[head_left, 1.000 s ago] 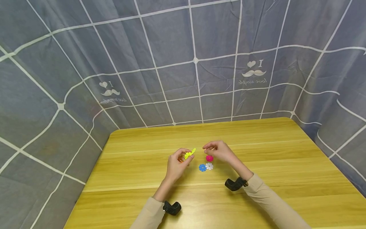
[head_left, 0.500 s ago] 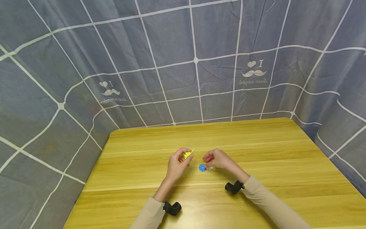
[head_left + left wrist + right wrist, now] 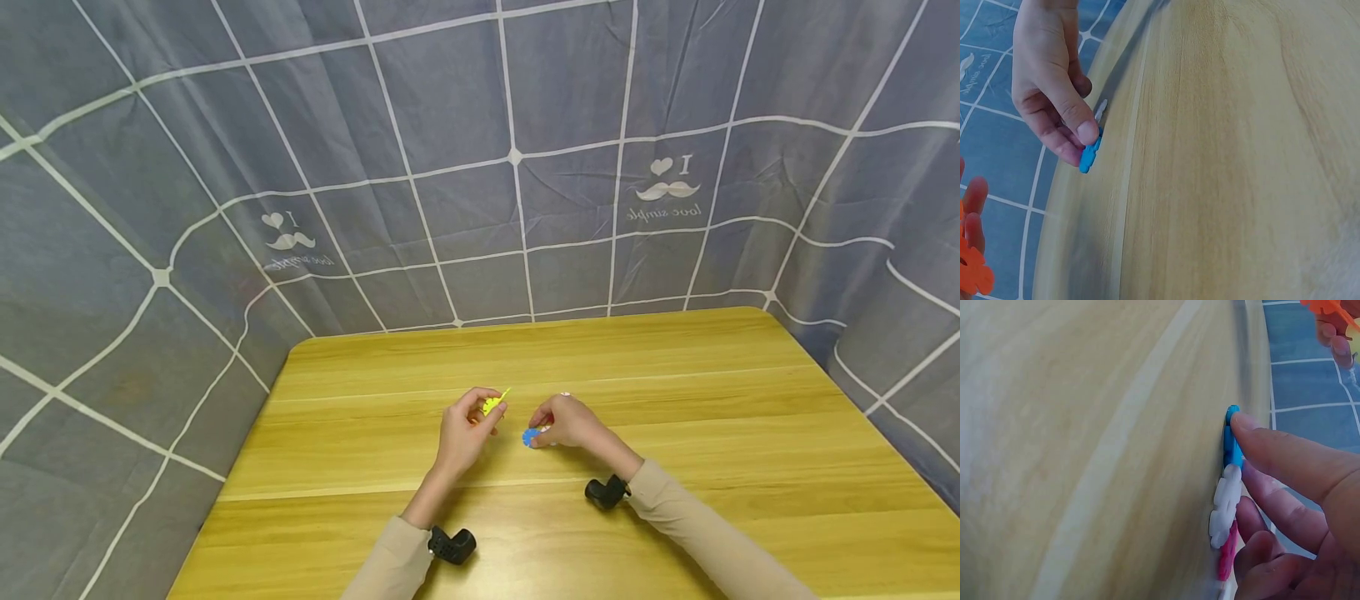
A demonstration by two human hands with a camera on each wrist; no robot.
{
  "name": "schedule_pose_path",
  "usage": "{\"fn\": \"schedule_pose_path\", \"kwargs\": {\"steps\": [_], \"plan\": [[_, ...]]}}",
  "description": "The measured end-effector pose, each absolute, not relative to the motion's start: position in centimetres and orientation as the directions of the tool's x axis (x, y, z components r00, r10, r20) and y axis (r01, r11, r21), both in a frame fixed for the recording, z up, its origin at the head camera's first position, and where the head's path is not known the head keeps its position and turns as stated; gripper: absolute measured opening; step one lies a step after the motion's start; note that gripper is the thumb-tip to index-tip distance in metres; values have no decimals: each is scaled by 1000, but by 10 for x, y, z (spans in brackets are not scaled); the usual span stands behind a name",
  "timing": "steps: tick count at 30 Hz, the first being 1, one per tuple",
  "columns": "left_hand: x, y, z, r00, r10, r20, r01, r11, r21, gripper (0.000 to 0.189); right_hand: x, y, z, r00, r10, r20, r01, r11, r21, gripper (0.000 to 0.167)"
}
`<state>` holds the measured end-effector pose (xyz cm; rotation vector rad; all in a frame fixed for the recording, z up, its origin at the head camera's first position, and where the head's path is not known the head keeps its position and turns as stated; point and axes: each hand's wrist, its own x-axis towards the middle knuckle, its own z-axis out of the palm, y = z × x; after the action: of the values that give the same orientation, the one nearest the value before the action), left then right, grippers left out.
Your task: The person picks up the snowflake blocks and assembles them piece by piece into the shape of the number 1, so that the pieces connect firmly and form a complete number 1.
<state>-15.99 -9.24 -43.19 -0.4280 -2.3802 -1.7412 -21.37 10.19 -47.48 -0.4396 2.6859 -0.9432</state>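
My left hand (image 3: 462, 429) holds notched plastic discs above the table: a yellow disc (image 3: 491, 406) with a second yellow one edge-on, and an orange disc (image 3: 972, 272). Low over the tabletop, my right hand (image 3: 576, 422) pinches a blue notched disc (image 3: 1230, 439) between thumb and fingers. Touching or overlapping it in the right wrist view is a white disc (image 3: 1225, 503), followed by a pink disc (image 3: 1227, 555). In the head view the right hand hides most of the white disc and the pink one. How the held left-hand discs join is too small to tell.
A wood-grain table (image 3: 360, 467) lies under both hands. Behind and beside it hangs a grey curtain (image 3: 450, 217) with white grid lines. A black wrist camera (image 3: 452, 546) sits on the left wrist, another black camera (image 3: 606, 492) on the right.
My right hand has come down and toward me, over the pink and white discs, and now grips the blue disc. The left hand stays in place with its yellow and orange discs.
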Motion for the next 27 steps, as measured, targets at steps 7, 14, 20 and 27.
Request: {"fn": "schedule_pose_path", "kwargs": {"steps": [7, 14, 20, 27], "plan": [[-160, -93, -431, -947, 140, 288, 317, 279, 906, 21, -215, 102, -475, -904, -410, -124, -212, 680, -702, 19], [-161, -92, -432, -950, 129, 286, 312, 289, 905, 19, -218, 105, -477, -874, -475, -102, -220, 574, -788, 10], [-161, -92, -432, -943, 133, 305, 332, 313, 890, 21, -218, 108, -473, -853, -513, -93, -244, 550, -799, 14], [-160, -92, -434, -942, 130, 310, 335, 294, 895, 19, -214, 111, -458, -888, -457, -51, -224, 526, -820, 17]]}}
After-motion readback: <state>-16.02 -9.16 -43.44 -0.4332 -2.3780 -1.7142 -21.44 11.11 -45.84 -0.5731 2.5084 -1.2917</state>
